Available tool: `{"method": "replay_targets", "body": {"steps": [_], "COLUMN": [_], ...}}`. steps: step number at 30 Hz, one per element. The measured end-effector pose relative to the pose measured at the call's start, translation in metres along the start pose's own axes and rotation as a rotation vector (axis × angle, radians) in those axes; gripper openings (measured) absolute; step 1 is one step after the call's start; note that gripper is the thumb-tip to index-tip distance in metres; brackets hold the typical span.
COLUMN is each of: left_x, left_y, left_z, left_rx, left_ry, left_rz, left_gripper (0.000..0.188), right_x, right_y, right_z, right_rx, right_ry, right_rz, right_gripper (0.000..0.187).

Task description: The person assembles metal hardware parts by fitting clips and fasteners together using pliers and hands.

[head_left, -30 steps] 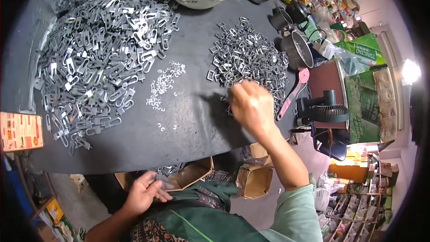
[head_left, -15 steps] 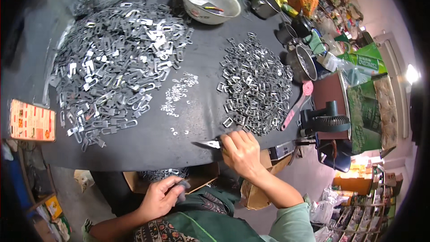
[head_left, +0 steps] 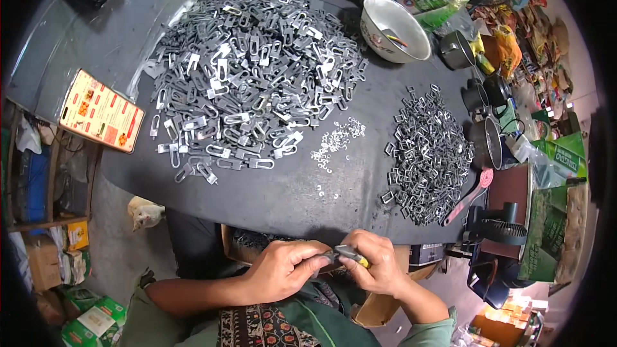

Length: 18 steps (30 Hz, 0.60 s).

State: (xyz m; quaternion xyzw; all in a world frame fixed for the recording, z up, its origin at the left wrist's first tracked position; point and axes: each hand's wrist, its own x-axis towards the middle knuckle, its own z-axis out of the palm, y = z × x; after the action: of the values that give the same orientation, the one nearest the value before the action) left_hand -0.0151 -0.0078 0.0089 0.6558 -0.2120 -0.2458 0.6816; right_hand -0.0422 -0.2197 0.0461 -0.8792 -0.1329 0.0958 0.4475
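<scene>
My left hand (head_left: 277, 272) pinches a small dark metal piece, mostly covered by my fingers. My right hand (head_left: 379, 262) closes round a pair of pliers (head_left: 351, 256) with a yellow patch on the handle. The pliers' jaws meet the piece at my left fingertips, just off the table's near edge; what lies between the jaws is hidden. Beyond my hands, small pale C-shaped clips (head_left: 339, 136) lie scattered on the dark table (head_left: 283, 199). A big heap of long slotted metal parts (head_left: 257, 77) is at left, and a heap of small rectangular metal frames (head_left: 429, 154) at right.
A phone-like screen (head_left: 103, 112) stands at the table's left edge. An enamel bowl (head_left: 379, 22) is at the back. A pink perforated spoon (head_left: 472, 196), a small fan (head_left: 504, 230) and metal cups (head_left: 456, 49) line the right side. Below sits an open carton (head_left: 226, 250); a cat (head_left: 145, 213) is on the floor.
My right hand has brought the pliers back from over the table to meet my left hand. The left hand has moved rightward. The whole view has swung to the left.
</scene>
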Motion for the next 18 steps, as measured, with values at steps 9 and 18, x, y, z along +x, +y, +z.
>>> {"method": "replay_targets", "body": {"steps": [9,18], "left_x": [0.000,-0.002], "left_y": [0.011,0.006], "left_z": [-0.012,-0.015], "left_rx": [-0.390,-0.155], "left_ry": [-0.195,-0.192], "left_rz": [-0.271,-0.138], "left_gripper": [0.017,0.021], "right_x": [0.008,0.008], "right_y": [-0.001,-0.009], "right_z": [-0.003,-0.006], "right_rx": [0.074,0.012], "right_ry": [-0.037,-0.059], "right_rz": [-0.177,-0.213], "right_gripper": [0.017,0.022]}}
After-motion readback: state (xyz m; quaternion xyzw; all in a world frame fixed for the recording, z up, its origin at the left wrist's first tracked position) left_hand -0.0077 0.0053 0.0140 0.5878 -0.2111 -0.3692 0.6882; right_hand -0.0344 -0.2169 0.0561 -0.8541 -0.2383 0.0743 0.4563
